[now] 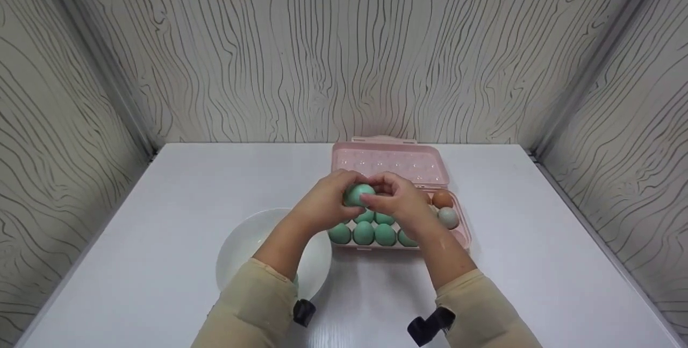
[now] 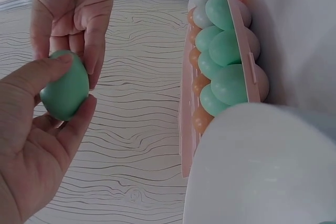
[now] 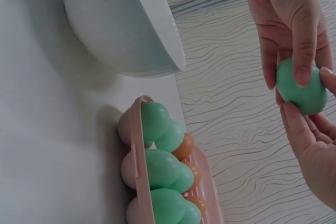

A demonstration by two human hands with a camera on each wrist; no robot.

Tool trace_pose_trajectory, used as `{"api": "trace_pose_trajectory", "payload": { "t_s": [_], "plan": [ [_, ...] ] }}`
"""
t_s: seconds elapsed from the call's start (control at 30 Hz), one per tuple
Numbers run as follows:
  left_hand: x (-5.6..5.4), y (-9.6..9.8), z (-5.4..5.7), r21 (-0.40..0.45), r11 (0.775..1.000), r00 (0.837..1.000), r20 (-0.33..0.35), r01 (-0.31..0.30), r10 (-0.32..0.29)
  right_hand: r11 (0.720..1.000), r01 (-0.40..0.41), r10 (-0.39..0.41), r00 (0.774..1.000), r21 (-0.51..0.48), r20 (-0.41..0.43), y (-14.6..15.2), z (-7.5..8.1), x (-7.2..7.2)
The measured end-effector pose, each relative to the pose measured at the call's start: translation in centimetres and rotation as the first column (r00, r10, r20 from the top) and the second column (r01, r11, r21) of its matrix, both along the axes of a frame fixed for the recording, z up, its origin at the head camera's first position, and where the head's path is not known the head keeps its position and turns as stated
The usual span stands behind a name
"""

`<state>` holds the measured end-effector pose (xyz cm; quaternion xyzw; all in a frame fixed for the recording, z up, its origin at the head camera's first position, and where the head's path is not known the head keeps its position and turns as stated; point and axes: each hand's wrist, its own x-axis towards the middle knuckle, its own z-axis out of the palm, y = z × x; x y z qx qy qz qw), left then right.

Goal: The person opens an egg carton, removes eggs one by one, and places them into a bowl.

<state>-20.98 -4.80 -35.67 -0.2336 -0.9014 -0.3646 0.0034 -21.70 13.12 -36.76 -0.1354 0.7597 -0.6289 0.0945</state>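
A green egg (image 1: 359, 196) is held up between both hands, above the pink egg carton (image 1: 466, 229). My left hand (image 1: 322, 205) grips it from the left; in the left wrist view the thumb lies over its upper end and the fingers support it from below. From the other side my right hand (image 1: 400, 200) holds the same egg, its thumb and fingertips on the shell. Several green eggs (image 1: 364, 233) sit in the carton's front rows, with a brown egg (image 1: 442, 198) and a pale egg (image 1: 448, 218) at its right. The forearm hides other carton cups.
A white bowl (image 1: 234, 246) stands left of the carton, under the left forearm, with a sliver of green showing inside it. The carton's lid (image 1: 389, 162) is folded back toward the patterned wall (image 1: 322, 52). All of this stands on a white table (image 1: 537, 240).
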Motion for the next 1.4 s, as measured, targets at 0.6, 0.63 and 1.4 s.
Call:
{"api": "trace_pose_trajectory", "payload": {
  "t_s": [0.6, 0.63, 1.4],
  "plan": [
    [-0.2, -2.4, 0.5, -0.108, 0.993, 0.999, 0.021, -0.045, 0.048, 0.997, -0.025, 0.028, 0.998, -0.071, 0.05, 0.7, 0.2, -0.1],
    [-0.2, -2.6, 0.5, -0.12, 0.992, 0.998, 0.025, -0.049, 0.052, 0.997, -0.021, 0.026, 0.998, -0.074, 0.055, 0.7, 0.2, -0.1],
    [-0.8, -7.3, -2.8, -0.298, 0.95, 0.966, 0.201, -0.096, 0.161, 0.995, 0.081, -0.075, 0.993, -0.065, 0.087, 3.7, -0.3, -0.8]
  ]
}}
